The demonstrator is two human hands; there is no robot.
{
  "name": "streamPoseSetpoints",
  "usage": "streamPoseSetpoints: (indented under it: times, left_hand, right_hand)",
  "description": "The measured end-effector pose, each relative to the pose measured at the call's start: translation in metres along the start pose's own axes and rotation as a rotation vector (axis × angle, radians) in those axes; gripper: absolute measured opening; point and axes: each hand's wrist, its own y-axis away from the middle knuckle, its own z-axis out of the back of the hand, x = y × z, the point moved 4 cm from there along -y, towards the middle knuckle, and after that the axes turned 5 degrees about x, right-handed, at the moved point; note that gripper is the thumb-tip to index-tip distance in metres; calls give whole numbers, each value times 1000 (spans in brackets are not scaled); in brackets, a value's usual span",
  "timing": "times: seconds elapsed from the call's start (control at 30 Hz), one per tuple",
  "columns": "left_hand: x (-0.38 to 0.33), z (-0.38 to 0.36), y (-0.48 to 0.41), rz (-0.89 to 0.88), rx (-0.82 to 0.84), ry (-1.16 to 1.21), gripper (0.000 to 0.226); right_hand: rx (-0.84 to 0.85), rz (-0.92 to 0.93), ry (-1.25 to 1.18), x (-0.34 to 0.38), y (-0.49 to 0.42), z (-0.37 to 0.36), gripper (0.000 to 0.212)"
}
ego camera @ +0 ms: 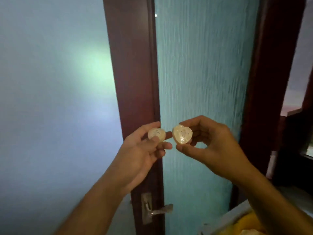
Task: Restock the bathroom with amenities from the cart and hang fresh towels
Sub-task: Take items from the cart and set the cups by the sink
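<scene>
Glossy heart-shaped soaps (156,135), seemingly wrapped, 2 hands (140,153).

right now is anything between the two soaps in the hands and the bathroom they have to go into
Yes. The door with its blue-green glass panel looks closed right behind the soaps. The left hand holds one heart-shaped soap, the right hand holds the other soap, and the door handle sits below, untouched.

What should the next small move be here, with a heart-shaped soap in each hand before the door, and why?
Probably shift both soaps into one hand. The left hand pinches one heart-shaped soap, the right hand the other, so neither is free for the door handle below.
</scene>
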Motion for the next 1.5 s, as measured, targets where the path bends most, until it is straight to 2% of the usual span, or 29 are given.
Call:
streamPoseSetpoints:
  times: [0.07, 0.2, 0.4, 0.63, 0.8, 1.0, 1.23, 1.5]
  left_hand:
    - [-24, 49, 16, -74, -52, -133, 32]
    - [-75, 145, 63, -152, -224, -591, 30]
    - [-138, 288, 161, -138, -511, -788, 35]
    - [-196, 401, 302, -116, -939, -1056, 43]
    - [-228, 443, 391, 39, -1251, -1394, 44]
    - [-261, 461, 477, 318, -1619, -1690, 43]
    - [-284, 461, 552, 571, -1908, -1677, 48]
    - [-299, 486, 646, 633, -2045, -1691, 51]
  right_hand:
    - [28, 41, -37, 22, -20, -47, 44]
    - [123, 93, -174, 72, -61, -145, 44]
    - [337, 232, -375, 168, -114, -310, 41]
    - [623, 437, -623, 286, -124, -493, 55]
    - [737, 613, -793, 363, -116, -597, 45]
    - [729, 816, -888, 447, -101, -694, 49]
    - [833, 986, -932, 528, -54, -760, 49]
    - [879, 1104, -961, 613, 6, -815, 47]
